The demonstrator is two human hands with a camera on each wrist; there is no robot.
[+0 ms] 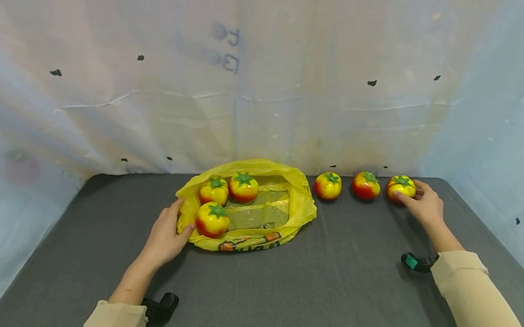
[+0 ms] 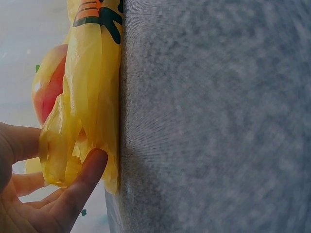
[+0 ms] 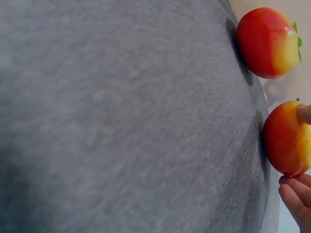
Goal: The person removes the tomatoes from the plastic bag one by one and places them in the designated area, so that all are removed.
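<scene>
Right hand (image 1: 425, 206) curls round the rightmost red-and-yellow toy tomato (image 1: 400, 187), at the far right of the grey counter (image 1: 279, 294). The open yellow plastic bag (image 1: 298, 208) lies well apart to its left, its near-left rim pinched by the left hand (image 1: 166, 238).

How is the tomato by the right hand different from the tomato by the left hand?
The tomato by the right hand sits on the bare grey table; the tomato by the left hand lies in the yellow bag. The right hand grips its tomato, while the left hand holds the bag's edge instead. Both are yellow and red with green tops.
</scene>
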